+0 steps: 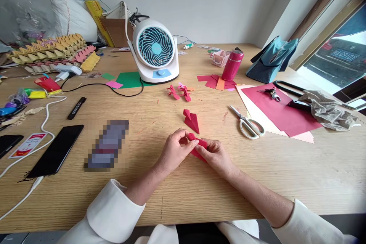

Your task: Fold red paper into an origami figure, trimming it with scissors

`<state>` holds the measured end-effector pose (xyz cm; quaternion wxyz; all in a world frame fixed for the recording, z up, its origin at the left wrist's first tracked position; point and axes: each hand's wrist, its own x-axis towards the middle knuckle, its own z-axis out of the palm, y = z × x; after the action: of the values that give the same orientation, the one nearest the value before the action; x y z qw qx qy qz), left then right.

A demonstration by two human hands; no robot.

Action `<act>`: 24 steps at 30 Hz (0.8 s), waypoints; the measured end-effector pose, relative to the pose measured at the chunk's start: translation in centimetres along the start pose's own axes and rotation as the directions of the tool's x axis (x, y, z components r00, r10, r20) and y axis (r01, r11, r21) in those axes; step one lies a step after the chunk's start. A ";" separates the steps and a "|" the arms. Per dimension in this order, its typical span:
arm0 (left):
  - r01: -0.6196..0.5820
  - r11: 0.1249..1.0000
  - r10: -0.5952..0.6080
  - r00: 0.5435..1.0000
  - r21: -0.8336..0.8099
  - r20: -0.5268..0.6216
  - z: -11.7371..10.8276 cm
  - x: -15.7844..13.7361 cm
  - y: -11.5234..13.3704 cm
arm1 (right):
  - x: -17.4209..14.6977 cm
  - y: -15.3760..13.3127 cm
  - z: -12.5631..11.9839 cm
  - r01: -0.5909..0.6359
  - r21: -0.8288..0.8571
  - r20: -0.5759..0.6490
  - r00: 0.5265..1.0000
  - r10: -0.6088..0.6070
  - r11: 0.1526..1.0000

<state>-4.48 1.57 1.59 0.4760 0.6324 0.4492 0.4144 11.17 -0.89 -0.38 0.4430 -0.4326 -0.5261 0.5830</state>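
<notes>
Red paper in hand: we pinch a folded red piece [202,143] between both hands above a wooden table [185,194].

Our left hand [177,146] grips its upper left part between thumb and forefinger, while our right hand [219,155] holds its right side, thumb laid on the near face; whether the paper touches the tabletop, we cannot tell. Just beyond our fingers lies a second folded piece [192,122], its point toward us, and farther back two small paper figures [185,93] sit side by side before a white fan [156,48]. To our right rest the scissors [242,118], tips pointing away, near a large red sheet [288,116]; to our left lie a black marker [76,108] and a black phone [57,150].
</notes>
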 end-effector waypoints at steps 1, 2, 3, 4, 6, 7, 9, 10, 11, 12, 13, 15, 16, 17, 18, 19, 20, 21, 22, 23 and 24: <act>-0.015 1.000 0.015 1.000 0.018 -0.011 0.0 0.0 0.1 | 0.0 0.0 0.0 -0.009 0.003 0.011 1.000 0.009 1.000; -0.033 0.999 0.034 0.999 0.041 -0.018 0.0 0.0 0.2 | 0.0 0.0 0.0 -0.015 0.006 0.021 1.000 0.014 1.000; -0.055 0.996 0.057 0.998 0.074 -0.023 -0.1 0.0 0.3 | 0.0 0.1 0.0 -0.016 0.008 0.030 0.999 0.015 1.000; -0.078 0.991 0.081 0.996 0.109 -0.028 -0.1 -0.1 0.5 | -0.1 0.1 0.0 -0.013 0.012 0.038 0.999 0.012 1.000; -0.113 0.981 0.119 0.993 0.160 -0.029 -0.2 -0.1 0.7 | -0.1 0.1 0.0 -0.006 0.020 0.050 0.999 0.005 1.000; -0.117 0.980 0.123 0.992 0.163 -0.027 -0.3 -0.2 0.8 | -0.1 0.1 -0.1 -0.009 0.025 0.057 0.998 0.007 1.000; -0.105 0.986 0.109 0.994 0.133 -0.025 -0.4 -0.2 0.8 | -0.2 0.1 -0.2 -0.023 0.033 0.076 0.997 0.020 0.999; -0.094 0.989 0.098 0.995 0.115 -0.024 -0.4 -0.2 0.8 | -0.2 0.1 -0.2 -0.033 0.033 0.086 0.996 0.030 0.999; -0.091 0.991 0.094 0.995 0.102 -0.022 -0.5 -0.2 0.7 | -0.2 0.1 -0.2 -0.042 0.033 0.094 0.995 0.038 0.999; -0.096 0.991 0.098 0.995 0.096 -0.018 -0.6 -0.2 0.7 | -0.2 0.1 -0.2 -0.049 0.034 0.101 0.994 0.045 0.998; -0.109 0.989 0.111 0.994 0.099 -0.012 -0.7 -0.2 0.7 | -0.3 0.0 -0.2 -0.057 0.034 0.108 0.993 0.053 0.998; -0.146 0.983 0.147 0.989 0.112 -0.002 -0.9 0.0 0.7 | -0.3 -0.1 -0.1 -0.080 0.032 0.125 0.989 0.076 0.996; -0.155 0.982 0.156 0.988 0.112 0.001 -0.9 0.0 0.7 | -0.4 -0.2 -0.1 -0.092 0.032 0.136 0.987 0.087 0.995; -0.154 0.982 0.155 0.988 0.107 0.001 -1.0 0.1 0.7 | -0.4 -0.3 -0.1 -0.103 0.033 0.149 0.984 0.097 0.994; -0.143 0.985 0.144 0.990 0.094 0.003 -1.1 0.2 0.7 | -0.5 -0.4 0.0 -0.110 0.035 0.162 0.981 0.103 0.993; -0.126 0.990 0.126 0.992 0.070 0.009 -1.1 0.2 0.7 | -0.5 -0.5 0.0 -0.114 0.040 0.174 0.979 0.106 0.993; -0.104 0.994 0.103 0.994 0.035 0.019 -1.2 0.2 0.7 | -0.5 -0.6 0.0 -0.114 0.048 0.182 0.978 0.104 0.992; -0.079 0.997 0.079 0.996 -0.005 0.031 -1.2 0.2 0.7 | -0.6 -0.6 0.0 -0.112 0.055 0.188 0.977 0.099 0.992; -0.060 0.997 0.062 0.997 -0.047 0.042 -1.2 0.1 0.7 | -0.6 -0.7 0.0 -0.109 0.061 0.188 0.978 0.095 0.992; -0.042 0.995 0.048 0.997 -0.089 0.060 -1.1 0.1 0.7 | -0.6 -0.8 0.0 -0.106 0.067 0.180 0.979 0.092 0.992; -0.025 0.992 0.036 0.996 -0.125 0.085 -1.1 0.1 0.7 | -0.6 -0.8 0.0 -0.102 0.069 0.165 0.982 0.089 0.992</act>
<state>-5.36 1.76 2.54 0.5271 0.6260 0.3917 0.4206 11.36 -1.39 0.49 0.3866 -0.3913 -0.5161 0.6565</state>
